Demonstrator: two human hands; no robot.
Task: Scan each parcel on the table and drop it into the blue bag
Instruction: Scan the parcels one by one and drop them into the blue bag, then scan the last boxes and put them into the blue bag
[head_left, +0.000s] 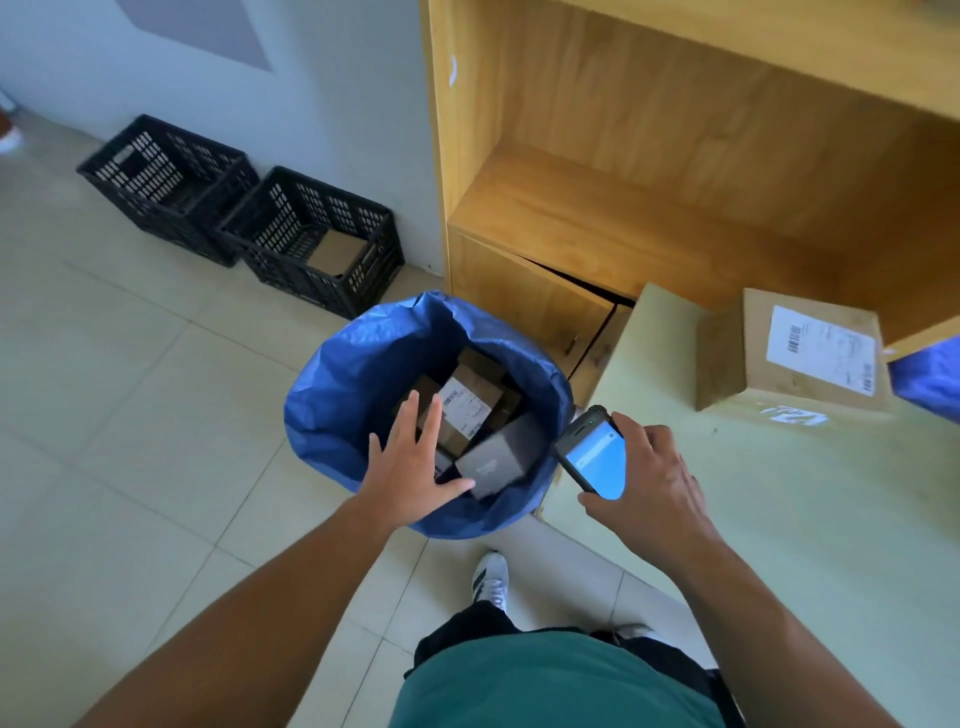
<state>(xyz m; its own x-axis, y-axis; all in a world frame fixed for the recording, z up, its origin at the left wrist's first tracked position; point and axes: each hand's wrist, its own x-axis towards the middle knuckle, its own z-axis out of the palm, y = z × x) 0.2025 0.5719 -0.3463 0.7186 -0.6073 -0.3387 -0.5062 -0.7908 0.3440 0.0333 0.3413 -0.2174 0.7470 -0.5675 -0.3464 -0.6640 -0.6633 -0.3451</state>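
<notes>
The blue bag (353, 384) stands open on the floor left of the table and holds several parcels. A grey parcel (501, 457), blurred, lies at the top of the pile just beyond my left hand (410, 462), which is spread flat over the bag's mouth and holds nothing. A brown parcel with a white label (467, 402) lies deeper in the bag. My right hand (649, 478) grips a handheld scanner (595, 452) with a lit blue screen over the table's left edge. One cardboard parcel with a white barcode label (810, 358) sits on the table (779, 519) at the right.
Two black plastic crates (171, 182) (311, 234) stand against the wall on the tiled floor; the nearer one holds a cardboard piece. A wooden shelf unit (623, 208) rises behind the table. More blue material (930, 379) shows at the right edge. My shoe (491, 577) is below the bag.
</notes>
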